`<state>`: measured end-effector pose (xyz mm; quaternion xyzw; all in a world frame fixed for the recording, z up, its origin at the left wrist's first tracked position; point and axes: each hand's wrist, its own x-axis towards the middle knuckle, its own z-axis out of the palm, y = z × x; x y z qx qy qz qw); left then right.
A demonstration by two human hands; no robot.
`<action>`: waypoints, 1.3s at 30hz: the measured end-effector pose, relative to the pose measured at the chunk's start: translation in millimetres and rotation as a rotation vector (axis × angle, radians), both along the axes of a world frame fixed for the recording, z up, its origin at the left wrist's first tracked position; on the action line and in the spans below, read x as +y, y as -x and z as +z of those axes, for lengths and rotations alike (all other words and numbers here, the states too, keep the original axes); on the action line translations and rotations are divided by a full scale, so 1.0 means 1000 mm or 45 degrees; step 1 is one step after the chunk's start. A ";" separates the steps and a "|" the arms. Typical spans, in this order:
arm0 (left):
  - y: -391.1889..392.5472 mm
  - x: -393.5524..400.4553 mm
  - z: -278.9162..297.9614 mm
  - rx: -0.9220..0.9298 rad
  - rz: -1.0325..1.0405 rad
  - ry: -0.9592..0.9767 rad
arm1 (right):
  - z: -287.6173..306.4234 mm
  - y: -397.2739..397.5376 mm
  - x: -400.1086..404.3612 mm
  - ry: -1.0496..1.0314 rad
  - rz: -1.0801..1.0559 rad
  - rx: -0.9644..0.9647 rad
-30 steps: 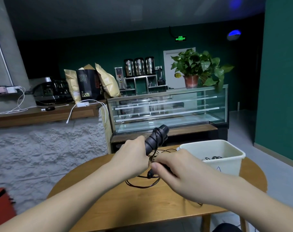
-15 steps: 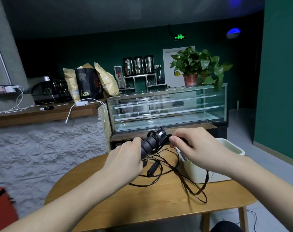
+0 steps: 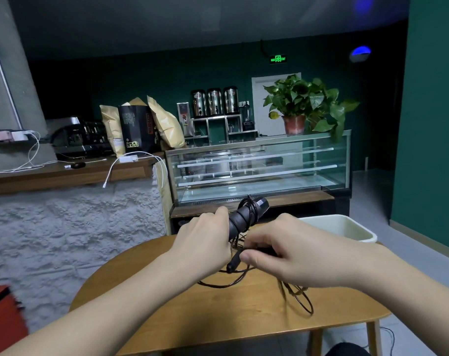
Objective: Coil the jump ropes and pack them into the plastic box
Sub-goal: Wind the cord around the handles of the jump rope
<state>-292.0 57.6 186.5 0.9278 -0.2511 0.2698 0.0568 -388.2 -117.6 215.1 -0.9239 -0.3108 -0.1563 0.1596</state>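
A dim café room with green walls, a glass display case and a potted plant lies beyond our round wooden table. Our left hand grips the black jump rope handle, cord wound round it. Our right hand pinches the second handle; loose cord trails onto the table. The plastic box stands behind our right hand.

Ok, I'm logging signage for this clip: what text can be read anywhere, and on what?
"EXIT": green sign above the door, flanking a running-figure symbol; small but legible.
Black bag on the counter: print and yellow logo too blurred to read.
Jump rope handle, plastic box: no text visible.
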 end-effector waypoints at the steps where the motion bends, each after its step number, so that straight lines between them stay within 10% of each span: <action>1: -0.001 0.001 -0.002 -0.016 -0.008 -0.006 | 0.004 -0.001 -0.003 -0.008 -0.027 -0.040; 26: 0.036 0.029 0.010 -0.448 -0.598 -0.009 | -0.013 -0.056 -0.037 -0.855 0.202 0.327; 39: 0.014 -0.014 0.019 -0.291 -0.100 0.280 | -0.058 -0.041 0.011 -0.721 -0.164 0.261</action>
